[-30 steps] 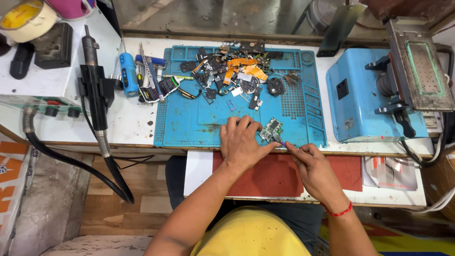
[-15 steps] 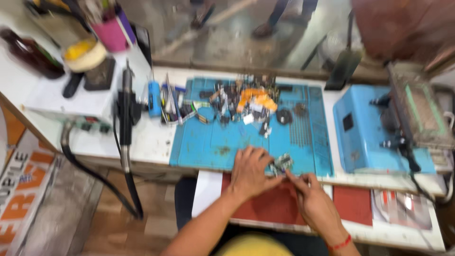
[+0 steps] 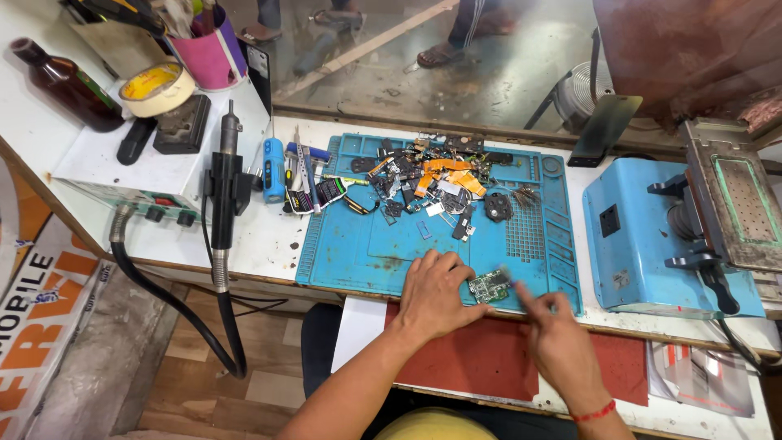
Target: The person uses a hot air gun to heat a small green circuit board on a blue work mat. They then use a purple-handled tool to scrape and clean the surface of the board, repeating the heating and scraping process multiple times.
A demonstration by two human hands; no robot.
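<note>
**Small board pinned at the mat's near edge**

A white workbench sits behind a glass front, with a blue silicone work mat (image 3: 366, 244) laid across its middle. At the near edge of that mat lies a small green circuit board (image 3: 489, 286). The left hand (image 3: 434, 295) rests flat on the mat with fingers spread, their tips touching the board's left side to steady it rather than closing around it. The right hand (image 3: 555, 346) comes in from the board's right with one finger stretched toward it; motion blur hides whether it pinches anything. At the mat's far side sits a heap of loose parts and orange flex cables (image 3: 436, 181); left of the mat hangs a hot-air wand (image 3: 224, 191). The board looks only lightly held, so a sideways push could slide it off the mat's edge.
</note>
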